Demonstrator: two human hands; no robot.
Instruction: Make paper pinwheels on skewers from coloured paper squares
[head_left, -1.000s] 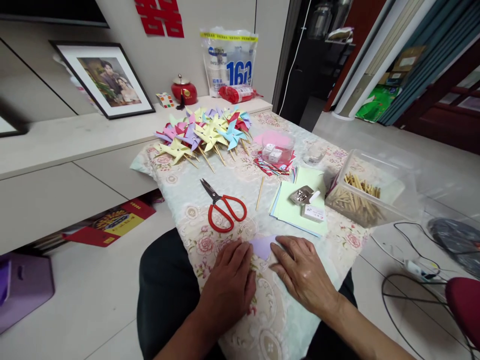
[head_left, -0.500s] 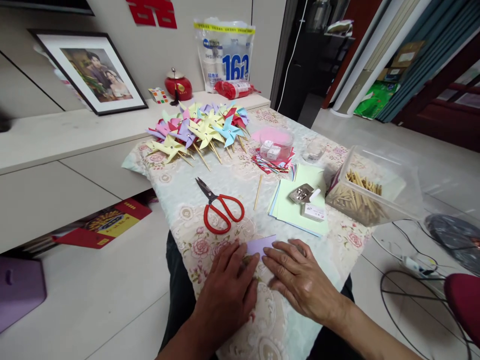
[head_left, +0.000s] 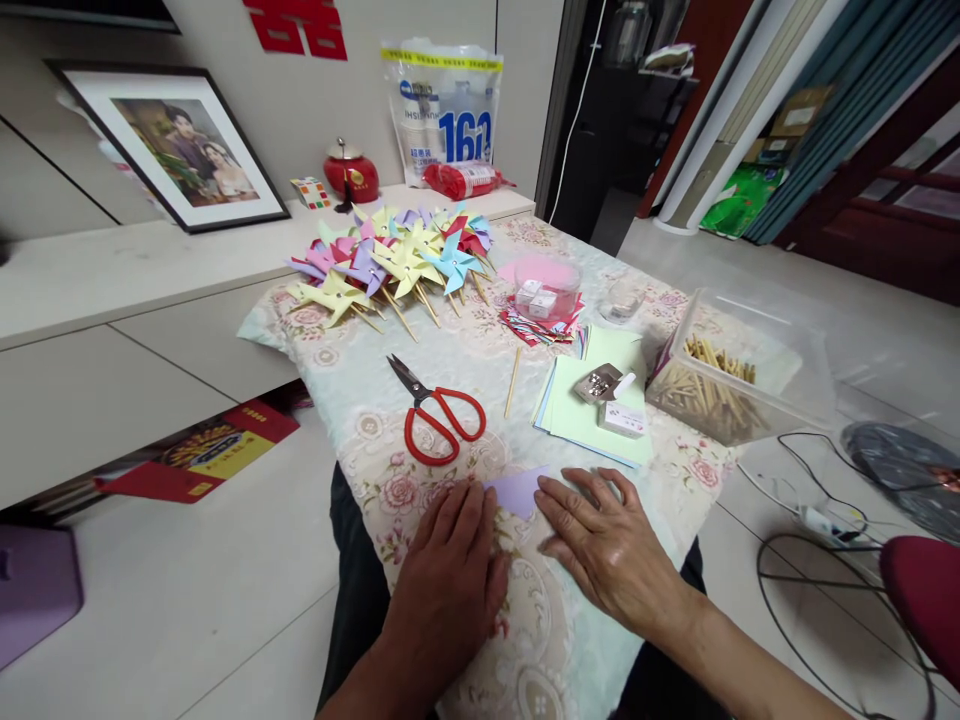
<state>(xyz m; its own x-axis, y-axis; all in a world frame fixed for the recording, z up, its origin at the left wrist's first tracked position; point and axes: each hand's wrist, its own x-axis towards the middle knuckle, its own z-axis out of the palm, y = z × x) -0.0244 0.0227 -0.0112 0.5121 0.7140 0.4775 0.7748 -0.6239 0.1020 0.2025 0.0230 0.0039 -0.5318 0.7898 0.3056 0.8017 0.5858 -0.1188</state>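
A small lilac paper piece (head_left: pixel 517 490) lies on the floral tablecloth (head_left: pixel 375 440) near the table's front edge. My left hand (head_left: pixel 450 575) lies flat on the cloth, its fingertips at the paper's left edge. My right hand (head_left: pixel 607 550) presses down flat on the paper's right side and covers most of it. Red-handled scissors (head_left: pixel 435 415) lie shut just beyond my left hand. A single wooden stick (head_left: pixel 513 381) lies beside them.
A heap of coloured paper pinwheels (head_left: pixel 397 262) sits at the far end. A stack of pale green sheets (head_left: pixel 592 405) carries small boxes. A clear tub of wooden sticks (head_left: pixel 720 385) stands right. A cabinet with a framed picture (head_left: pixel 169 140) runs along the left. Cables lie on the floor at right.
The view has drifted slightly. My hands have shifted a little over the lilac paper, both still pressing it on the cloth.
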